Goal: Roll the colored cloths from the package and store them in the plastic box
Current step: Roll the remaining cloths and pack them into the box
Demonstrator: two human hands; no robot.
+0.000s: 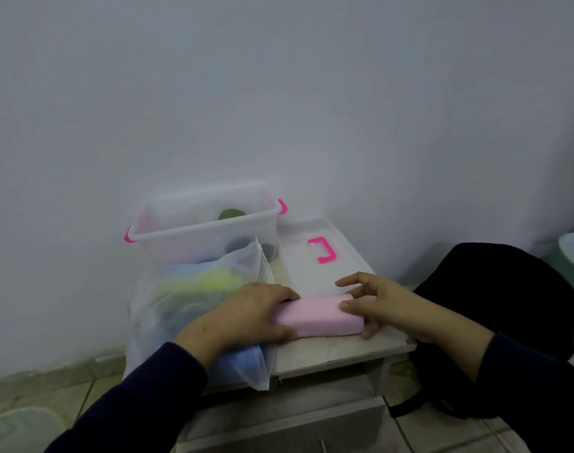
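A pink cloth (318, 317), folded into a thick flat roll, lies on the small table (344, 349) near its front edge. My left hand (256, 313) grips its left end and my right hand (373, 300) holds its right end, fingers curled over the top. To the left lies the translucent package (187, 308) with yellow, green and blue cloths inside; my left wrist rests on it. Behind it stands the clear plastic box (207, 228) with pink latches. It is open, and dark green rolled cloths show inside.
The box's clear lid (315, 256) with a pink handle lies flat on the table's right half, just behind the pink cloth. A white wall rises close behind the table. A black bag (494, 289) sits on the floor at the right. Below the tabletop is a drawer front.
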